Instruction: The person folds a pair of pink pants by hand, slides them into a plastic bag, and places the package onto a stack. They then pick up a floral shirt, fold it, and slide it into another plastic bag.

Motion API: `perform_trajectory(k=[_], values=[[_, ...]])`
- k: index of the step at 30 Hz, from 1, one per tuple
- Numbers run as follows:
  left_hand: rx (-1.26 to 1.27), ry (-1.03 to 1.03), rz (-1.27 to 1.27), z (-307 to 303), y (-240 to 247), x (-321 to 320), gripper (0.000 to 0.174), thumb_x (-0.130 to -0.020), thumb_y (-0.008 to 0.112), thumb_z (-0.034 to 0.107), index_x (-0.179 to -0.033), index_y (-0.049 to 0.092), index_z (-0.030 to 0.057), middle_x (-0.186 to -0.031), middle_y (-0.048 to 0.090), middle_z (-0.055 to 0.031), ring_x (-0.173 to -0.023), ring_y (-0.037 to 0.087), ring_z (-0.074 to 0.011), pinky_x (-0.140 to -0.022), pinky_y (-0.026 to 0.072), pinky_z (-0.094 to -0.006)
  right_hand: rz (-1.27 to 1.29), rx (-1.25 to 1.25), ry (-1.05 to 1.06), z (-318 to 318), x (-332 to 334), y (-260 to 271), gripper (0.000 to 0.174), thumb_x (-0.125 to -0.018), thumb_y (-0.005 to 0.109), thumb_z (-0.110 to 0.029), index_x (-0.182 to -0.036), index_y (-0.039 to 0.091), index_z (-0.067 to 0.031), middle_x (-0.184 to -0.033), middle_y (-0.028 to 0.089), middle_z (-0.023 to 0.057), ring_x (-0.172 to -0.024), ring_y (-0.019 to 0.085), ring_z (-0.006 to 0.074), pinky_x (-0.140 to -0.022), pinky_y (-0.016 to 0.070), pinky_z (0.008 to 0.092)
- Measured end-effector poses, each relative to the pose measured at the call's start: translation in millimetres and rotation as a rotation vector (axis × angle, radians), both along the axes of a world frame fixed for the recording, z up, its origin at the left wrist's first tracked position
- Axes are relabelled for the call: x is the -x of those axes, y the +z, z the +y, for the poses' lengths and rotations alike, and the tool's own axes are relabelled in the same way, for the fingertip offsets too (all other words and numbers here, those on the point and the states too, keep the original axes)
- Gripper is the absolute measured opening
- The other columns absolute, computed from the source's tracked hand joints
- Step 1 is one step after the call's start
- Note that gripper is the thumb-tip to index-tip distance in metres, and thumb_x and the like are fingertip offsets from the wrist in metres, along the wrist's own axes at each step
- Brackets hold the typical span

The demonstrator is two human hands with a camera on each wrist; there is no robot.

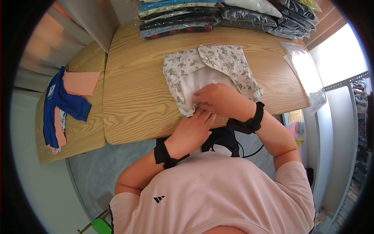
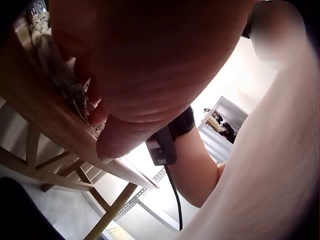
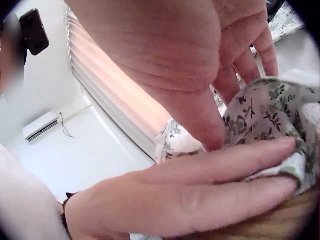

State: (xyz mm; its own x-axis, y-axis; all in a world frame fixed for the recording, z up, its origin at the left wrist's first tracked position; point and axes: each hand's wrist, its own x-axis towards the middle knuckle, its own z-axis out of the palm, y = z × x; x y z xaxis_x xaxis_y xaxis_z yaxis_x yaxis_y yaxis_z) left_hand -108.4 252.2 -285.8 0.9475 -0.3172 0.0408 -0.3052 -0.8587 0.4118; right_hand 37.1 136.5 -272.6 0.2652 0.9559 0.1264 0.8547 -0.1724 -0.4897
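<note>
A white garment with green floral print (image 1: 230, 58) lies on the wooden table, with a plain white panel showing in its middle. At its near edge, the left hand (image 1: 191, 130) touches the cloth with extended fingers; in the right wrist view the left hand's fingers (image 3: 240, 165) lie straight on the printed fabric (image 3: 265, 110). Just above it, the right hand (image 1: 224, 101) has bent fingers over the near edge of the garment, its thumb against the cloth. Whether the right fingertips pinch the fabric is hidden.
Bagged folded clothes (image 1: 179, 19) are stacked along the table's far side, with more bags (image 1: 249, 17) beside them. Clear plastic sleeves (image 1: 306, 74) lie at the right edge. Blue and peach garments (image 1: 58, 105) rest on the left side table (image 1: 83, 136).
</note>
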Motion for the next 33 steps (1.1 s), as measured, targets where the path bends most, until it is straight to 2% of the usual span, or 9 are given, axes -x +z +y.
perform_trajectory(k=[7,10,12,15,18,22,25,30,33], values=[[0.199,-0.183,-0.229,16,-4,3,0.038,-0.077,0.067,0.016,-0.111,0.057,0.0019,-0.118,0.053,-0.0131,-0.108,0.052,-0.0278,-0.07,0.0518,-0.0363,-0.071,-0.01,-0.003,-17,4,-7,0.01,-0.076,0.062,-0.012,-0.085,0.061,-0.0069,-0.09,0.062,0.0086,-0.091,0.059,0.028,-0.077,0.0461,0.04],[0.34,-0.179,-0.144,37,6,13,0.021,-0.078,0.065,0.013,-0.094,0.058,0.0005,-0.091,0.058,-0.0102,-0.082,0.059,-0.0281,-0.068,0.0492,-0.0332,-0.096,-0.08,-0.039,-20,13,8,0.015,-0.075,0.065,-0.012,-0.086,0.059,-0.0051,-0.094,0.061,0.0095,-0.094,0.057,0.0292,-0.08,0.0451,0.0406],[0.51,0.348,-0.335,47,15,16,0.013,-0.083,0.061,0.01,-0.092,0.056,0.0018,-0.08,0.06,-0.0074,-0.067,0.057,-0.022,-0.065,0.0472,-0.0311,-0.14,-0.178,-0.042,-18,25,23,0.019,-0.074,0.068,-0.012,-0.089,0.059,-0.0037,-0.098,0.062,0.0105,-0.096,0.057,0.0303,-0.081,0.0445,0.0406],[1.058,0.746,-0.116,63,9,0,0.016,-0.091,0.05,0.011,-0.104,0.056,0.0019,-0.107,0.057,-0.0074,-0.096,0.054,-0.014,-0.08,0.0442,-0.0259,-0.071,-0.306,-0.142,-3,53,29,0.03,-0.071,0.071,-0.013,-0.096,0.056,-0.0059,-0.084,0.059,0.0093,-0.086,0.056,0.0285,-0.078,0.0429,0.0379],[1.128,0.731,-0.113,68,1,-7,0.024,-0.095,0.044,0.012,-0.115,0.054,0.0025,-0.122,0.052,-0.008,-0.11,0.049,-0.0149,-0.091,0.04,-0.0269,0.062,-0.292,-0.226,9,64,6,0.031,-0.072,0.07,-0.01,-0.099,0.055,-0.0061,-0.079,0.059,0.0075,-0.082,0.057,0.0267,-0.078,0.0425,0.0381],[0.865,0.609,-0.2,70,6,-14,0.032,-0.095,0.048,0.016,-0.125,0.05,0.0052,-0.134,0.043,-0.0193,-0.117,0.046,-0.0248,-0.095,0.0381,-0.0327,0.186,-0.339,-0.329,8,69,8,0.029,-0.073,0.067,-0.005,-0.1,0.056,-0.0065,-0.073,0.058,0.0068,-0.077,0.056,0.0274,-0.075,0.0431,0.0369],[0.417,0.388,-0.242,65,6,-21,0.035,-0.093,0.048,0.018,-0.126,0.051,0.0084,-0.144,0.028,-0.0248,-0.132,0.024,-0.0452,-0.107,0.0257,-0.0458,0.094,-0.281,-0.279,4,68,-13,0.025,-0.074,0.064,-0.008,-0.097,0.055,-0.0043,-0.075,0.056,0.0098,-0.075,0.055,0.0282,-0.073,0.0435,0.039],[0.173,0.337,-0.077,59,-6,-27,0.034,-0.09,0.053,0.019,-0.122,0.056,0.0091,-0.145,0.027,-0.0244,-0.132,0.025,-0.047,-0.106,0.0281,-0.0478,0.052,-0.15,-0.173,-25,51,20,0.026,-0.075,0.065,-0.011,-0.099,0.059,-0.0056,-0.09,0.058,0.0124,-0.085,0.056,0.031,-0.077,0.0455,0.0385],[0.161,0.347,-0.025,56,-2,-26,0.034,-0.089,0.054,0.02,-0.121,0.056,0.0086,-0.145,0.026,-0.0242,-0.131,0.025,-0.0472,-0.105,0.0291,-0.0489,-0.141,-0.132,-0.408,-54,16,37,0.033,-0.079,0.065,-0.011,-0.112,0.059,-0.0094,-0.114,0.055,0.0164,-0.108,0.052,0.0333,-0.092,0.0421,0.0399]])
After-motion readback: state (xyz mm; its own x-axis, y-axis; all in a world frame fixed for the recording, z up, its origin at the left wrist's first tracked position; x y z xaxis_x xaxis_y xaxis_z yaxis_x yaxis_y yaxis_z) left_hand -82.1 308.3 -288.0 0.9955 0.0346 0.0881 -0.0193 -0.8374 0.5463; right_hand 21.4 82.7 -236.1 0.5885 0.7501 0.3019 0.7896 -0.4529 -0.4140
